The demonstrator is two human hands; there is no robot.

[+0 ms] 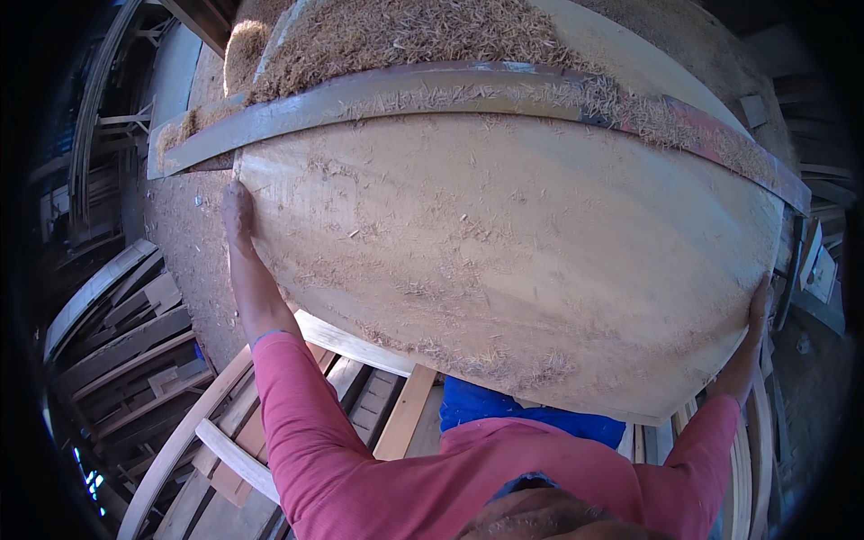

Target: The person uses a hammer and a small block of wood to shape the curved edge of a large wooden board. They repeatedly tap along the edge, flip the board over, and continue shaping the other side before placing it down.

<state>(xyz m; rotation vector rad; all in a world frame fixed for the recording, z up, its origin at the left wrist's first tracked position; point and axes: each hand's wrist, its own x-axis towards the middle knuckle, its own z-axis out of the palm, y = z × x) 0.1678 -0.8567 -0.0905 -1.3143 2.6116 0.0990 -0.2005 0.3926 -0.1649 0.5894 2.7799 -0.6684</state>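
A wide, pale wooden panel [540,225], sprinkled with wood shavings, spreads out in front of my body. My left hand [238,214] grips its left edge near the far corner, with most of the fingers hidden below. At the opposite edge, my right hand [759,310] grips the panel's right side, its fingers also partly hidden. The panel's far edge lies against or just under a long, flat beam [360,99] that crosses from left to right. Shavings lie along this beam too.
Beyond the beam is a thick heap of wood shavings [414,40]. Lumber [135,342] is stacked on the left, and several planks [405,409] lie below the panel near my body. More boards [819,270] stand at the right.
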